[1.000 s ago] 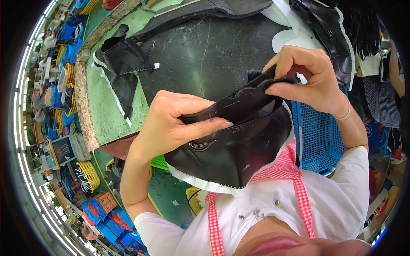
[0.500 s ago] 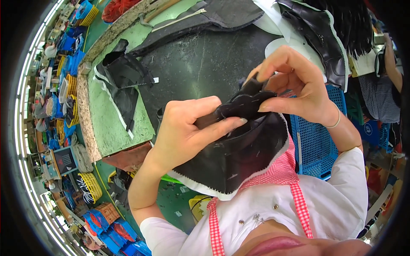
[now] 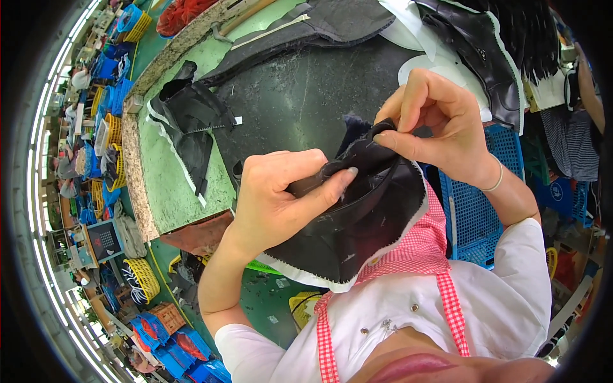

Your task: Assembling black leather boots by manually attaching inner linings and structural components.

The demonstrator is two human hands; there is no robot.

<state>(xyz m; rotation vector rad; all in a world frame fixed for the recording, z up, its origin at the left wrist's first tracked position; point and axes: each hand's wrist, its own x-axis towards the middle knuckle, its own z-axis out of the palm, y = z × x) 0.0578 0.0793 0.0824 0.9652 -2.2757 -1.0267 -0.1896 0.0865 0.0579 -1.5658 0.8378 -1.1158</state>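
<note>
Pinching a folded rim, the left hand (image 3: 274, 201) and right hand (image 3: 440, 127) hold a black boot upper (image 3: 357, 246) in front of the person's chest, just off the near side of the green-topped bench (image 3: 169, 201). The left grip is clamped on the folded rim, thumb lying along the near face; the right grip is closed on the rim's other end, thumb against fingers. Below them the upper's glossy panel hangs to a white, jagged-edged border over a red gingham apron (image 3: 408, 258). On the bench, a dark mat (image 3: 281, 96) lies beyond the hands, with another black upper (image 3: 191, 108) at its left and more black uppers (image 3: 469, 54) at far right. A blue plastic crate (image 3: 472, 217) stands beneath the right forearm.
</note>
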